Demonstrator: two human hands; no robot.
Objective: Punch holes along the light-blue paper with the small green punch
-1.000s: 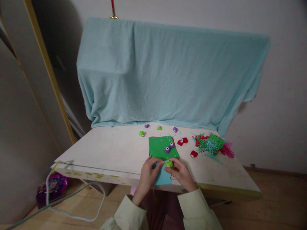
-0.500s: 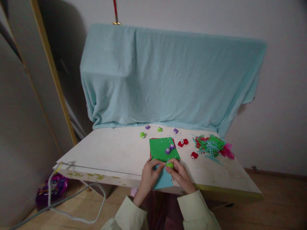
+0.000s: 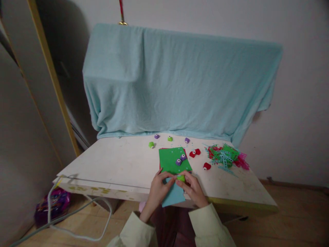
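My left hand [image 3: 157, 188] pinches the upper edge of a light blue paper sheet [image 3: 173, 196] that hangs over the near edge of the white table [image 3: 118, 164]. My right hand [image 3: 192, 187] grips a small green paper punch [image 3: 181, 178] pressed onto that same edge. Just beyond my hands lies a green sheet [image 3: 173, 158] with two purple punches [image 3: 180, 159] resting on it.
More small punches dot the table: green [image 3: 151, 144], purple [image 3: 187, 140], red [image 3: 194, 153] and red [image 3: 207, 166]. A heap of cut paper scraps [image 3: 226, 156] lies at the right. A light blue cloth [image 3: 177, 82] drapes behind. A cable [image 3: 77, 219] and a purple bag [image 3: 48, 206] are on the floor.
The blue sheet has slid a little further toward me over the table edge. My hands stay together on the punch and sheet; the view shifted slightly.
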